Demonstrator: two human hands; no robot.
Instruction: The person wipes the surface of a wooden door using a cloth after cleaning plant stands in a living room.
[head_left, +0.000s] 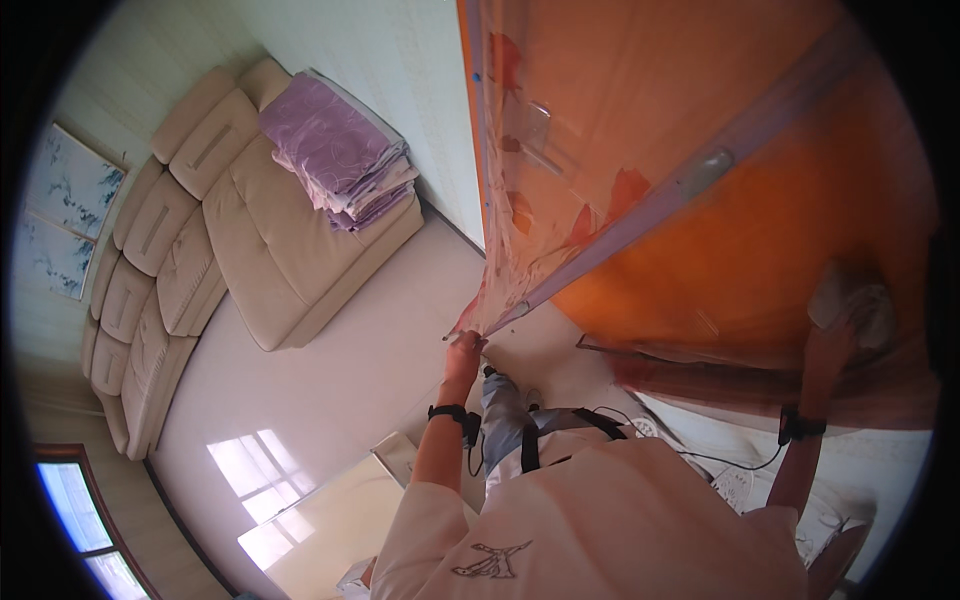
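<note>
My left hand (466, 356) grips the gathered lower edge of a sheer mesh door curtain (510, 262) and pulls it taut. A purple border strip (615, 232) of the curtain runs from near that hand towards the upper right. Through the mesh, a metal door handle (538, 127) and red printed shapes are visible. To the right, my right hand (829, 349) holds a bunched greyish cloth (862, 304) against the orange wooden door (720, 277). The fingers there are partly hidden by the cloth and blurred.
A beige sofa (262, 262) stands along the wall, with folded purple bedding (330, 135) stacked on its near end. A glossy cream-topped table (337, 525) is at lower left. White openwork furniture (733, 484) lies close by my right side. Cables run from both wrist straps.
</note>
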